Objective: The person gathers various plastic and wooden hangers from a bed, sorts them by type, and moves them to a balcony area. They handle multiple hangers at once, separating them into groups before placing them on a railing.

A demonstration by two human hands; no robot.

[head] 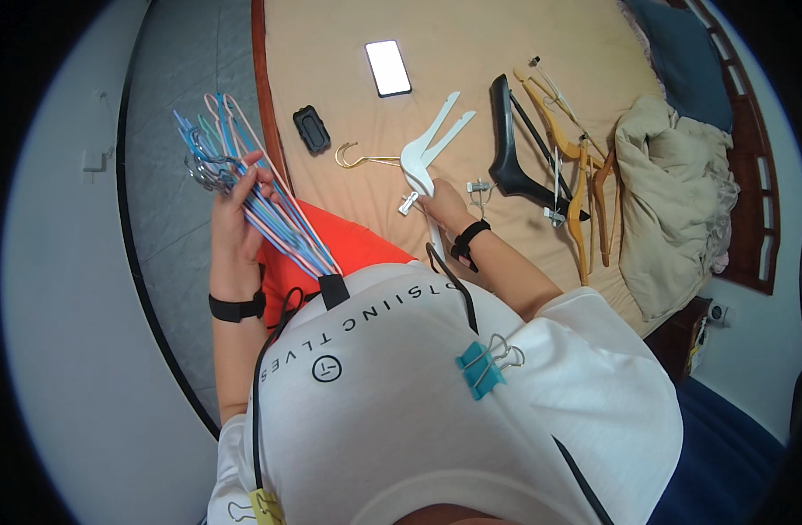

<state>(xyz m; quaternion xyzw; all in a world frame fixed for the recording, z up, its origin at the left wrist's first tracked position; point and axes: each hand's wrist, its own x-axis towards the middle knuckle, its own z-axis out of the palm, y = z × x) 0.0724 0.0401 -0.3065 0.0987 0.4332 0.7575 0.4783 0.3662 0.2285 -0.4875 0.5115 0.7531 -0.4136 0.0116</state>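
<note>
My left hand (247,190) is closed around a bundle of thin blue, pink and green clothes hangers (276,223), their metal hooks bunched near the fingers. The bundle's lower end reaches my shirt. My right hand (443,207) is at the white clothes hangers (417,157), whose gold hooks point left; its fingers are partly hidden, so its grip cannot be told. A metal clip (408,203) sits beside its fingertips. To its right lie a black hanger (506,157) and several wooden hangers (558,134), some with metal clips.
On the bed's beige sheet (322,59) lie a phone with a lit screen (388,68) and a black case-like object (311,130). A crumpled beige cover (657,197) and a blue pillow (689,59) are at the right. The bed's wooden edge (259,79) borders the grey floor (178,98).
</note>
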